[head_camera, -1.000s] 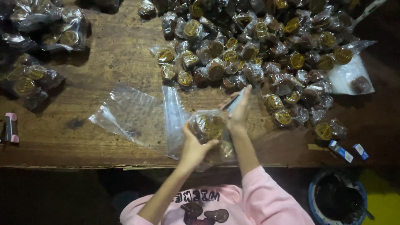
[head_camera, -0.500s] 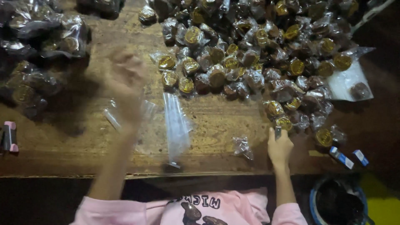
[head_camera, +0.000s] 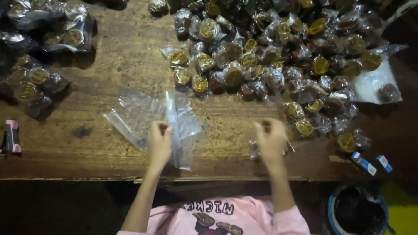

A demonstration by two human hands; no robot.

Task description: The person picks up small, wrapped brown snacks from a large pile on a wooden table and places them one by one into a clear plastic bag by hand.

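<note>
My left hand (head_camera: 160,142) rests near the table's front edge, its fingertips pinched on a stack of empty clear plastic bags (head_camera: 143,114) that lies flat on the wooden table (head_camera: 78,161). To the right, my right hand (head_camera: 271,140) has its fingers curled shut; nothing clearly shows in it. A small crumpled wrapped sweet (head_camera: 254,150) lies just left of that hand. A large pile of wrapped round sweets with gold labels (head_camera: 270,56) spreads across the far right of the table, its nearest pieces (head_camera: 303,126) just right of my right hand.
Filled bags of sweets (head_camera: 65,30) lie at the far left, with more (head_camera: 28,89) below them. A pink object (head_camera: 12,135) sits at the left edge. Two small blue-and-white items (head_camera: 363,163) lie at the front right. A round bucket (head_camera: 333,209) stands below the table.
A second ago both hands held a filled bag together. The left hand then swung far left and has come back to the empty bags; the right hand moved left from the sweets.
</note>
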